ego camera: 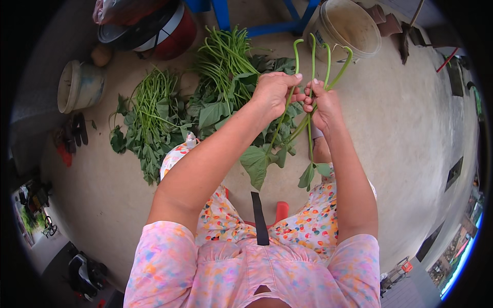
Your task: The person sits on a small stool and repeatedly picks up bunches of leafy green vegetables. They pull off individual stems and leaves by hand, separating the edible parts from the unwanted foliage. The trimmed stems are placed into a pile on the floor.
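Observation:
My left hand (275, 92) pinches one long green stem (297, 57) between thumb and fingers, its broad leaf (257, 163) hanging below. Close beside it, my right hand (326, 106) grips a few similar stems (341, 73) with curled upper ends. Their lower ends hang above the floor, some carrying leaves (307, 176). Behind my left hand lies a large heap of leafy stems (227, 57), which look like sweet potato greens. A smaller heap (154, 100) is on the floor to its left. My left forearm and hand cover part of the larger heap.
A pale plastic bucket (350, 25) stands beyond my right hand, near flowerpots (388, 25) and a broom (404, 50). Blue legs (220, 17) and a red-and-black tub (179, 32) stand behind the heaps. At left are another bucket (90, 86) and dark footwear (79, 129).

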The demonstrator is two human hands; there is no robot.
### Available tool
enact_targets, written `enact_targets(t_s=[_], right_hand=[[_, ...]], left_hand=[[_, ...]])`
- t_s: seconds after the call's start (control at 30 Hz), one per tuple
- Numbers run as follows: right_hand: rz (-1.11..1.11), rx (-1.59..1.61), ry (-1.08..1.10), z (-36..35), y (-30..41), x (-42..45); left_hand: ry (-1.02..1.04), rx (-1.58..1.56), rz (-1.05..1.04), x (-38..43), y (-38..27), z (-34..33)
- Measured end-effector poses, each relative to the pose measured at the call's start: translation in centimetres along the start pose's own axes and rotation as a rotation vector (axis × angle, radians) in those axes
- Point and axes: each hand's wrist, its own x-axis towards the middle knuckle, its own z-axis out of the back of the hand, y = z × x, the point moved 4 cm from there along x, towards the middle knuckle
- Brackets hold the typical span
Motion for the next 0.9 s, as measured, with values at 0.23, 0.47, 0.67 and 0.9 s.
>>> enact_targets(t_s=[0.23,0.47,0.67,0.9], right_hand=[[-0.036,-0.014,0.041,-1.5,-1.5,0.0],[-0.047,0.007,0.057,-2.9,-1.8,-1.0],[-0.033,0.053,0.047,-3.1,-2.1,-0.9],[-0.019,0.085,-0.024,-2.5,-1.1,-1.3]], left_hand=[[-0.051,0.039,0.007,-0.5,0.0,0.2],[-0.052,0.148,0.077,-1.6,-0.2,-0.1],[-0.121,0.326,0.044,-0.5,0.3,0.1],[-0.106,0.352,0.049,-1.6,0.2,-1.5]])
